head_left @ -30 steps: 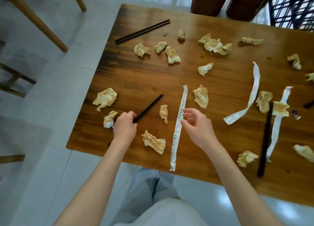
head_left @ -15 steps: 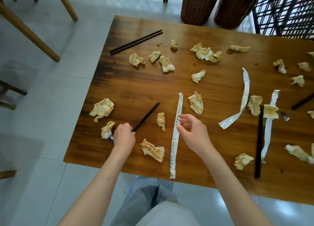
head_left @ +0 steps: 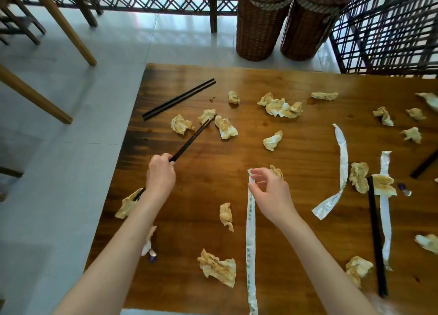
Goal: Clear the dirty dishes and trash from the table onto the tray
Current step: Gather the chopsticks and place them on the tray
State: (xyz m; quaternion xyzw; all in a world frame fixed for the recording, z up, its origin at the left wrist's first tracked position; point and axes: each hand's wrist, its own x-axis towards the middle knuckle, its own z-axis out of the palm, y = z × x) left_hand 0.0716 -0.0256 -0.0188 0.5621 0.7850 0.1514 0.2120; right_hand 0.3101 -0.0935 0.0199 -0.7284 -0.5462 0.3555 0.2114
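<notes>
My left hand (head_left: 160, 175) grips a pair of black chopsticks (head_left: 190, 140) lifted off the wooden table (head_left: 213, 153), tips pointing up-right over crumpled stained napkins (head_left: 181, 124). My right hand (head_left: 270, 191) pinches the top end of a long white paper chopstick sleeve (head_left: 250, 246), which runs down to the table's near edge. Several crumpled napkins lie scattered across the table, one large one (head_left: 218, 267) near the front. Another black chopstick pair (head_left: 179, 99) lies at the far left. No tray is in view.
Two more white paper sleeves (head_left: 337, 172) (head_left: 385, 205) and a black chopstick (head_left: 376, 239) lie on the right. Two wicker baskets (head_left: 260, 23) and a dark lattice screen (head_left: 388, 28) stand beyond the table. Wooden chair legs (head_left: 68, 25) stand on the tiled floor at left.
My left hand has lifted the chopsticks off the table and moved up. My right hand has pinched and raised the sleeve's top end. The camera has tilted up.
</notes>
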